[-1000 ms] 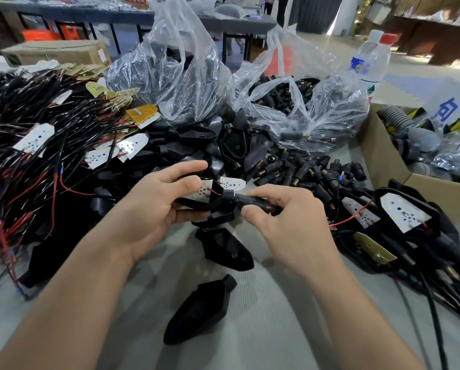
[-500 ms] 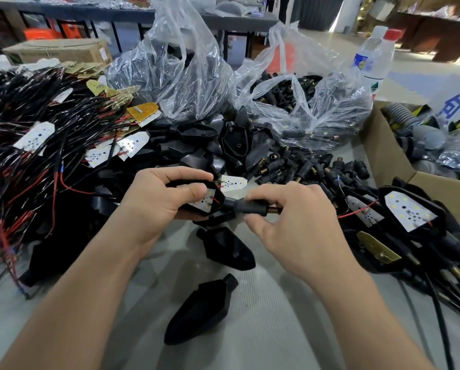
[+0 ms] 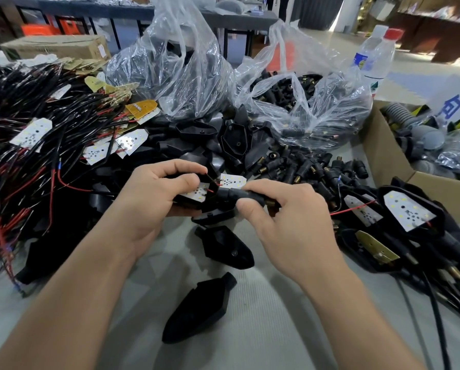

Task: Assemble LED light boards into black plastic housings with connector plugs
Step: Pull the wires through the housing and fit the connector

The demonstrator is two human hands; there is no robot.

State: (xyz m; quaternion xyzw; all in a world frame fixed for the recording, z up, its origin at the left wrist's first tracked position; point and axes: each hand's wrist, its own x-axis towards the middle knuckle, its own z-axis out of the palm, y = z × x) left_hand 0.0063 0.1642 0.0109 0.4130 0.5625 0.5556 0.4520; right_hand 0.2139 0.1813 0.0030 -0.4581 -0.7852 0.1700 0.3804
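Presently the plug-fitting step is in hand. At centre frame, the left hand (image 3: 154, 198) grips a black housing (image 3: 207, 202) with a white LED board (image 3: 196, 194) seated inside; the right hand (image 3: 285, 222) pinches a connector plug (image 3: 246, 194) against the housing's neck. Next move, by judgement: press the plug home without trapping the thin red wire (image 3: 214, 188). Housings are matte, teardrop-shaped plastic; spare shells (image 3: 224, 245) lie at six o'clock, loose ribbed plugs (image 3: 306, 166) at one o'clock.
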